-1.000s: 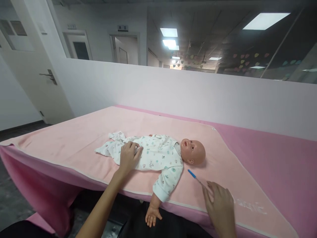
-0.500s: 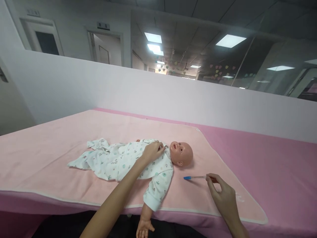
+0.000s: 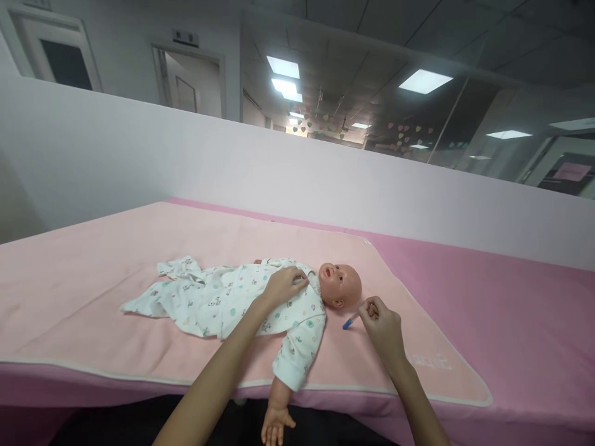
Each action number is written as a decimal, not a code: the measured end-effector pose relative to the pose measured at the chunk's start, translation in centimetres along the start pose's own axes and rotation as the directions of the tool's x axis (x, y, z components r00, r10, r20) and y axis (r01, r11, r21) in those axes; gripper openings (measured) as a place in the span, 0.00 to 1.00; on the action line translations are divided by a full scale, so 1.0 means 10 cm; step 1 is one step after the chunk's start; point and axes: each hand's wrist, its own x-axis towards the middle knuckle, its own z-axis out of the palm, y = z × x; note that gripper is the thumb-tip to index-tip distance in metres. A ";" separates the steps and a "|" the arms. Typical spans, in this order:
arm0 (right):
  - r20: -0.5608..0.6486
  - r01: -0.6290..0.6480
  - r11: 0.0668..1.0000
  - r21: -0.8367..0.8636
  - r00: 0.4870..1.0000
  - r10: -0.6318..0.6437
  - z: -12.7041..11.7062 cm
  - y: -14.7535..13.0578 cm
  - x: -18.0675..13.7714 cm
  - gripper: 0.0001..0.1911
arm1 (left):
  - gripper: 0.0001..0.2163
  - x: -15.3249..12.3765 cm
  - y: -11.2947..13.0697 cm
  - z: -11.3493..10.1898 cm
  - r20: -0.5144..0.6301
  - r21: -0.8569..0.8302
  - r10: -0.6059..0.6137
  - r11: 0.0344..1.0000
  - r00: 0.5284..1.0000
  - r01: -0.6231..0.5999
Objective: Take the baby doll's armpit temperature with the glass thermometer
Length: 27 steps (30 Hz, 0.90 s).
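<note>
Closing in on the doll (image 3: 302,306) since the earlier frame, the right hand (image 3: 383,328) is now hovering just beside its head (image 3: 343,286), right of the frame's middle, and the stick (image 3: 348,323) is slanting where it was lying nearly level in the grip. The right fingers are pinching the stick by its upper end — apparently so that the blue end is staying free, pointing down and left, above or on the blanket (image 3: 116,248); I cannot tell whether it is touching. Near the frame's centre the left hand (image 3: 284,287) is resting on the chest of the suit (image 3: 199,310), much as before, probably steadying the doll. Its fingers are curling near the collar (image 3: 313,284), but whether they are gripping the suit I cannot tell. In the lower middle, the doll's near arm (image 3: 279,396) is hanging over the blanket's edge, perhaps because the body is lying so close to it. Beneath, the blanket is covering much of the pink cover (image 3: 465,279), likely serving as a soft layer under the doll.
</note>
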 end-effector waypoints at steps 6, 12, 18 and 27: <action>0.222 -0.256 0.944 0.208 0.952 0.210 -0.06 -0.07 -0.05 0.15 | 0.11 0.00 0.01 0.01 0.008 0.027 -0.011 1.000 1.000 0.010; 0.364 -0.405 0.867 0.289 0.885 0.292 -0.03 -0.03 -0.06 0.19 | 0.11 0.00 0.01 0.02 0.007 0.046 -0.019 0.999 1.000 0.019; 0.587 -0.524 0.793 0.310 0.762 0.274 0.24 0.14 -0.16 0.17 | 0.11 -0.01 0.00 0.01 0.005 0.031 -0.005 1.000 1.000 0.005; 0.487 -0.189 0.895 0.404 0.873 -0.036 -0.84 -0.51 0.75 0.17 | 0.12 -0.02 0.04 -0.01 0.015 0.015 -0.031 0.999 0.999 0.031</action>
